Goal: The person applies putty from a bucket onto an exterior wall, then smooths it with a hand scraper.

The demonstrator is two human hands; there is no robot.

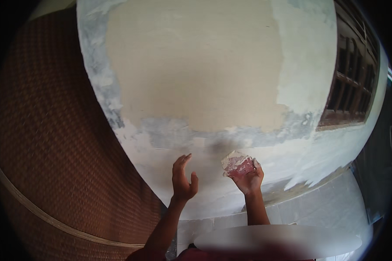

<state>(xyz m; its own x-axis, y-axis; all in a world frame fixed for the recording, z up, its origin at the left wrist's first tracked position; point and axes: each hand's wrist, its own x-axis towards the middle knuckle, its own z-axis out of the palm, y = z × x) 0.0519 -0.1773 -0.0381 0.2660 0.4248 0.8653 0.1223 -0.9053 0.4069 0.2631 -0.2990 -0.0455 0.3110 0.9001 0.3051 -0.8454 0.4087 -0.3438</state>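
Observation:
In my right hand (251, 180) is a flat red putty spreader (243, 167), gripped with the thumb at its right side. Thick cream putty (231, 161) coats the spreader's upper and left edges. My left hand (184, 180) is raised to the left of it, empty, with the thumb apart from the fingers. Both hands are in front of the lower part of a wall (204, 153). A large smooth cream patch (191, 65) covers the wall's upper middle, bordered by uneven grey and white areas.
A brown woven panel (65, 126) with a pale strip along it stands at left. On the right, a dark wooden window frame (350, 82) is set in the wall. Grey tiles (326, 202) run along the bottom right. A blurred pale oval shape (283, 237) crosses the lower edge.

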